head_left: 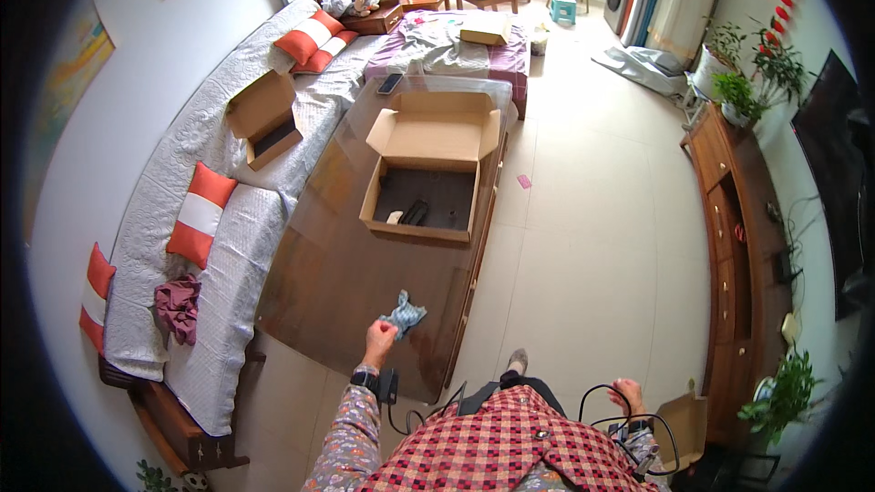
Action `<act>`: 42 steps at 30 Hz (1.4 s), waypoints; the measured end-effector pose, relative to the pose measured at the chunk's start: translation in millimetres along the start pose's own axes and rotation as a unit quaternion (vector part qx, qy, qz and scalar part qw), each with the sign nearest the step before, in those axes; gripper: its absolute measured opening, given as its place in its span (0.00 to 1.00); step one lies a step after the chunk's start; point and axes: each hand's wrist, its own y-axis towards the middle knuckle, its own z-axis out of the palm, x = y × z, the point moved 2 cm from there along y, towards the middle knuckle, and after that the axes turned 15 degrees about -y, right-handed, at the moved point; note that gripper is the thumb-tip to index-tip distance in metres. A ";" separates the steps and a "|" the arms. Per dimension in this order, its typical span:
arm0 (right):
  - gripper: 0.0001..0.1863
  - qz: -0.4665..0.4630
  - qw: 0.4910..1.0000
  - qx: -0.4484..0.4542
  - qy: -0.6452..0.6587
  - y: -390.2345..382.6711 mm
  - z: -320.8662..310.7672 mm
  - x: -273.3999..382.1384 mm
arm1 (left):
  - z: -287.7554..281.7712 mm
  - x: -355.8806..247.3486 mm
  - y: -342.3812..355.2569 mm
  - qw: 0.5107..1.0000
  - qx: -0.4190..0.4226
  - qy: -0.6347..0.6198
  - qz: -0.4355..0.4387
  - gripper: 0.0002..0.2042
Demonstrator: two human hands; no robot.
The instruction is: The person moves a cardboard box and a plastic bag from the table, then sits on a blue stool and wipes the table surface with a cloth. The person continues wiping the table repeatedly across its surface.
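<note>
My left hand (379, 343) is closed at the near end of the dark glass-topped table (328, 292). Pinched in its fingers is a crumpled light-blue cloth (406, 312), which spreads out just past them over the tabletop. My right hand (627, 394) hangs by my right side, beyond the table's edge, with its fingers curled in. What it holds, if anything, is hidden. Beside it loops a black cable (597, 390). Farther along the table stands a cardboard box (372, 211) with its lid raised; a black object (415, 212) and a small pale one lie inside.
A phone (390, 84) lies at the table's far end. Left runs a sofa with a quilted cover (232, 228), cushions and another opened box (264, 118). A wooden cabinet (720, 219) lines the right wall. On the floor are a pink paper (524, 181) and a cardboard box (685, 424).
</note>
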 end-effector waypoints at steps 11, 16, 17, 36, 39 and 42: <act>0.14 -0.164 0.971 0.126 -0.122 111.2 35.0 403.3 | 86.1 -42.1 38.6 0.942 -0.010 -0.211 -0.259 0.08; 0.14 -0.206 0.949 0.177 -0.159 154.3 72.3 528.1 | 124.8 -60.2 124.2 0.932 -0.026 -0.244 -0.269 0.08; 0.14 -0.203 0.946 0.187 -0.172 162.6 79.2 549.0 | 132.2 -64.9 142.1 0.931 -0.029 -0.257 -0.257 0.08; 0.30 -0.355 0.860 0.128 -0.342 398.7 323.5 879.3 | 187.1 -120.2 226.7 0.883 -0.187 -0.312 -0.295 0.07; 0.34 -0.426 0.823 0.056 -0.371 425.9 354.3 918.8 | 204.5 -128.1 217.7 0.855 -0.225 -0.344 -0.316 0.07; 0.38 -0.455 0.796 0.049 -0.395 442.5 380.3 949.1 | 225.7 -137.9 214.3 0.842 -0.240 -0.323 -0.359 0.07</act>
